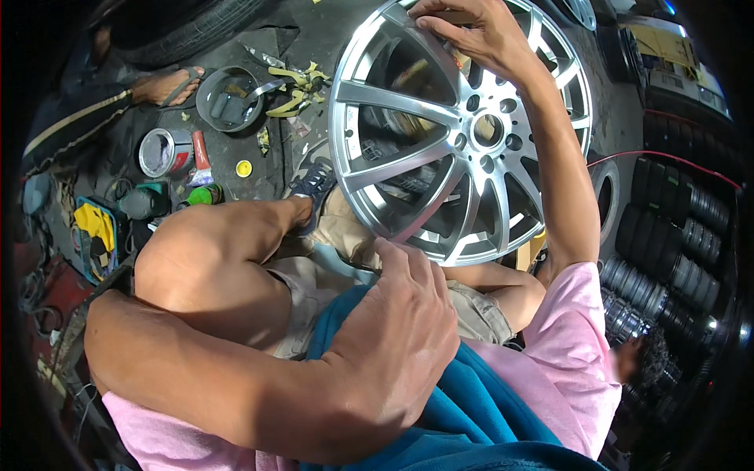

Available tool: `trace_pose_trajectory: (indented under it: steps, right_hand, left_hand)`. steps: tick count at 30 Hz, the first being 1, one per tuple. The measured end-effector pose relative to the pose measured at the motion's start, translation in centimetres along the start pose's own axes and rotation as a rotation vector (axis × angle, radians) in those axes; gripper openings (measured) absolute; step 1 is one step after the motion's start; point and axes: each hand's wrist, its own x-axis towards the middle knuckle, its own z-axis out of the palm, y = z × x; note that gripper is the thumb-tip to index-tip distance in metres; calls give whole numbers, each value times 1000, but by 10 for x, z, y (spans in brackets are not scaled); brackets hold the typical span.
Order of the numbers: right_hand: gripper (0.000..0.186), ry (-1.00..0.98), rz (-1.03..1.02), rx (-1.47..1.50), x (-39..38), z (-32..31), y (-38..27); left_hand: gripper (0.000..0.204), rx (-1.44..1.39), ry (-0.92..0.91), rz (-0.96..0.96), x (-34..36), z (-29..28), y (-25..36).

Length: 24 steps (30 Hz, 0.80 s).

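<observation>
A silver multi-spoke alloy wheel [486, 129] stands tilted in front of me. My right hand [479, 39] reaches up to its top, thumb and fingers closed on the rim and a spoke near the edge. My left hand [397, 337] is at the wheel's lower edge, its fingers curled against the rim, with the fingertips partly hidden. My bent bare legs [212, 259] are below and beside the wheel. A blue cloth [463, 400] lies over my lap and front, under my left hand.
At left are another person's sandalled foot [169, 88], a grey bowl [228, 100], a paint can [166, 153], yellow scraps [298, 94] and a tool tray [96, 235]. A tire [196, 27] lies behind. At right are a red hose [667, 157], stacked tires [652, 243] and another person's head [652, 357].
</observation>
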Motion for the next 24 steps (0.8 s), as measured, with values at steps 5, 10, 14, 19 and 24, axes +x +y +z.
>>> trace_pose_trajectory:
  steps: [5,10,14,19,24]
  right_hand:
    - [18,-39,-201,-238,-13,-8,5]
    - [17,-42,-203,-254,-31,-12,4]
    - [17,-23,-225,-247,-32,-10,1]
    - [22,41,-308,-254,-34,-6,16]
    - [17,8,-176,-236,-66,-2,25]
  left_hand:
    - [42,87,-59,-132,6,-4,5]
    - [39,45,79,-26,-5,-4,-6]
    - [36,37,115,-15,-4,-3,-8]
    - [32,39,144,-30,-1,1,-13]
    - [29,64,155,-28,2,3,-12]
